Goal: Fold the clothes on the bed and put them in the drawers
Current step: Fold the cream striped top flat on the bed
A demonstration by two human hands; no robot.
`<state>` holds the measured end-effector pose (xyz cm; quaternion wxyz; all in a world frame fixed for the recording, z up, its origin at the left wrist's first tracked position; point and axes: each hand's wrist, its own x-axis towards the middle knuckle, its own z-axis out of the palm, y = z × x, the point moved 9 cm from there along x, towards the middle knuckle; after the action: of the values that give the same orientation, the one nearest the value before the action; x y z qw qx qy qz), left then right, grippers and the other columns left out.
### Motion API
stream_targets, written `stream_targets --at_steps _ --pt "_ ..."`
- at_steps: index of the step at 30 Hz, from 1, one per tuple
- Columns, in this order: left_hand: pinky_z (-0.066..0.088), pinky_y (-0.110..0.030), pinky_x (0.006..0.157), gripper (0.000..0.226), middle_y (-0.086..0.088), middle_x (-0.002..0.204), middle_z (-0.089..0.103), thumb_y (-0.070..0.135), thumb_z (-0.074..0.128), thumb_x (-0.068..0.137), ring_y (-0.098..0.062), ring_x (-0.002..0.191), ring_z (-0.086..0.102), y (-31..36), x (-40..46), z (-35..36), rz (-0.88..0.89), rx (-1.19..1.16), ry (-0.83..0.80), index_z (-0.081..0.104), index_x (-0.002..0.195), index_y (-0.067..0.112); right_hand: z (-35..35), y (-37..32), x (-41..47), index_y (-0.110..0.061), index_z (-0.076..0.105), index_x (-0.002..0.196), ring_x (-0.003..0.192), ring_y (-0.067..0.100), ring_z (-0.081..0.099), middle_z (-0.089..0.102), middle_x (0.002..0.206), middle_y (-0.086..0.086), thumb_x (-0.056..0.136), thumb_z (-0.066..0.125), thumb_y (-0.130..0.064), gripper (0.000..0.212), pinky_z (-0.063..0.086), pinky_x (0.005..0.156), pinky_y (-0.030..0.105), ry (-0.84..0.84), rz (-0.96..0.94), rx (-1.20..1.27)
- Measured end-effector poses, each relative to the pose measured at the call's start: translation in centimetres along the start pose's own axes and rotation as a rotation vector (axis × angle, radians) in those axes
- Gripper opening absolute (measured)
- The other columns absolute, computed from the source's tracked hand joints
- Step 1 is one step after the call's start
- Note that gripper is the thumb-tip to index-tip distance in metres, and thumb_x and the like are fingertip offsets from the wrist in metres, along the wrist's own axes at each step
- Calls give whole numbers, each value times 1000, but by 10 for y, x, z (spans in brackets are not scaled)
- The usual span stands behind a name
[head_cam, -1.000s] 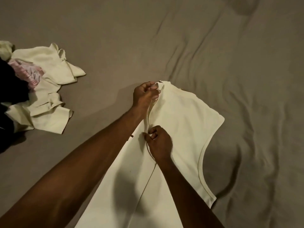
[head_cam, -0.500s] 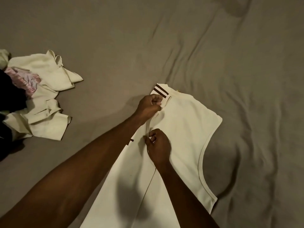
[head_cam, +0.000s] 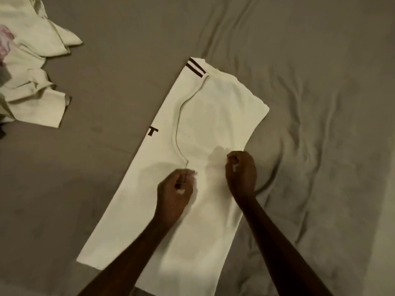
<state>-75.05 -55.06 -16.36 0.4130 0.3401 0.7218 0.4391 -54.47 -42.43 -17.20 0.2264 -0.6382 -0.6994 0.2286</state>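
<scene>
Now over the cream shirt (head_cam: pixel 215 116), spread flat and folded lengthwise on the grey bed sheet (head_cam: pixel 128 28). Left hand (head_cam: pixel 174 192) curled, fingertips at the folded edge near the shirt's middle; actual pinch of cloth hard to tell. Right hand (head_cam: pixel 241 174) curled just above the fabric, holding nothing visible. Crumpled clothes (head_cam: pixel 32 67) well apart, far left.

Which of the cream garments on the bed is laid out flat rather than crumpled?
The cream shirt with dark stripes under both hands, at the centre of the bed. The other cream clothes lie bunched in a heap at the left edge.
</scene>
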Motion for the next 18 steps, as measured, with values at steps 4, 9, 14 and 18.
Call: stream_targets --at_steps 4,9,14,18 --pt "55 -25 70 16 13 86 72 37 77 86 -7 75 69 -29 -115 16 -7 78 -118 70 85 22 -49 52 -30 -8 66 103 97 33 60 65 103 11 88 62 -26 23 47 81 40 46 92 -127" --pt "52 -21 52 53 15 80 60 72 78 61 -2 66 60 -82 -237 63 34 503 -392 61 87 29 -58 86 -70 -18 66 99 79 14 66 69 86 -5 95 70 -36 18 53 75 36 -45 285 47" --pt "47 -32 41 45 -3 86 57 41 68 57 -23 67 61 -91 -285 79 34 859 -307 58 94 16 -49 97 -80 -10 69 95 75 23 66 69 75 0 88 78 -25 19 51 73 35 -173 450 161" --pt "41 -30 38 42 3 71 53 16 81 36 -18 58 56 -83 -287 69 -121 841 -255 60 72 21 -46 99 -86 -3 68 91 62 20 64 72 83 21 87 79 -14 17 49 56 33 -233 562 417"
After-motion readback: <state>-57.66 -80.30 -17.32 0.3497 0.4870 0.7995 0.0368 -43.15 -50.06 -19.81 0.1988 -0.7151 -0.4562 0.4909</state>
